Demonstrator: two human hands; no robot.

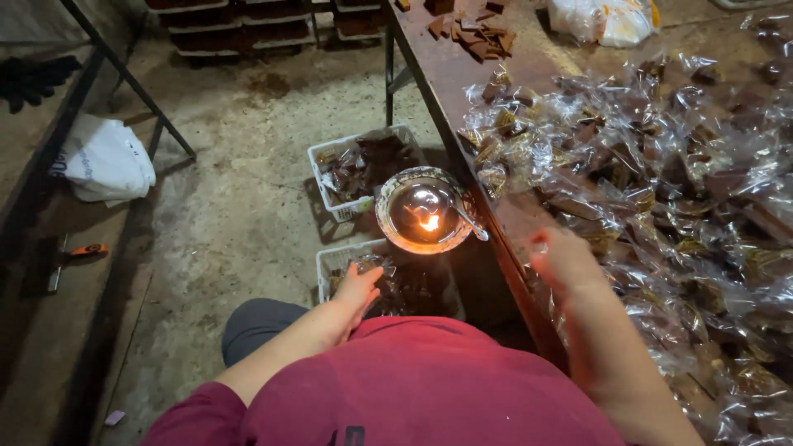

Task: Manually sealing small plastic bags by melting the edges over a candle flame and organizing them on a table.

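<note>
Left hand [357, 289] hangs low over the nearer white plastic basket [329, 263] on the floor, forearm coming out of a red sleeve and angled forward; the fingers look loosely curled and pointed down into the basket, and I can't make out anything pinched between them, so call it released as far as I can tell; the basket holds a few wrapped brown pieces.

Right hand [563, 258] is out over the front edge of the bench [462, 74], blurred; the fingers look bunched together, but whether they're grasping a packet is impossible to say; it sits right at the near edge of the big pile of clear-wrapped brown sweets [661, 182] that covers most of the bench top.

Between the two hands, just off the bench edge, is a metal bowl [423, 211] with a small flame burning in it; it's close to both wrists, so not much slack there.

A second white basket [363, 169] with more wrapped pieces sits just beyond the bowl; unwrapped brown slabs [475, 33] lie at the far end of the bench.

Open room is all to the left; bare concrete floor [231, 206] runs out to a white bag [103, 161] under a dark frame, well apart from the baskets.
</note>
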